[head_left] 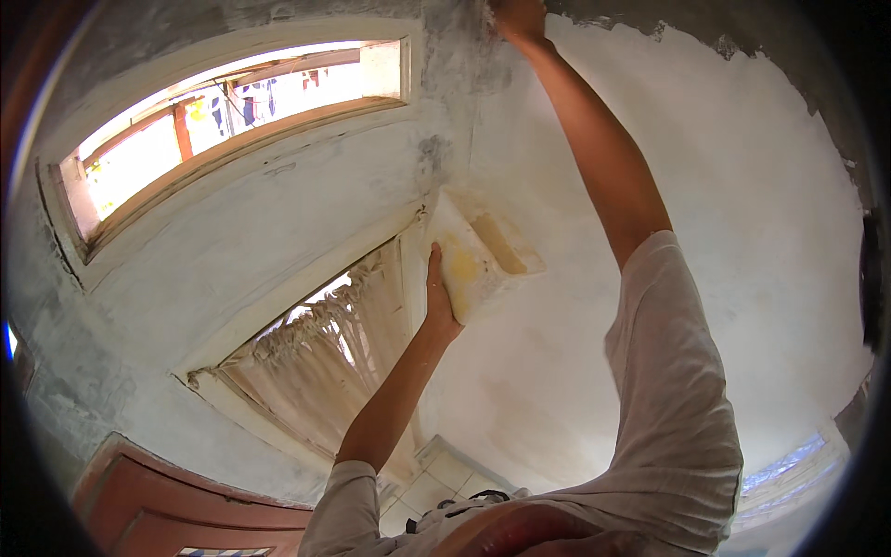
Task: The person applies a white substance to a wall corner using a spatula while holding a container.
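Left hand (pixel 444 302) clamped on pale container (pixel 459 265), held tilted before the wall corner. Likely light, stiff, maybe slick where smeared; grip its outer side, clear of the rim. Right hand (pixel 520 17) up high, grip can't tell. Curtain (pixel 343 325) lower left; open room rightward along white wall (pixel 742 186).

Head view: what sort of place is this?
Probably a home interior under renovation: a curtain, a red-brown door, and white coating ending raggedly against darker grey wall.
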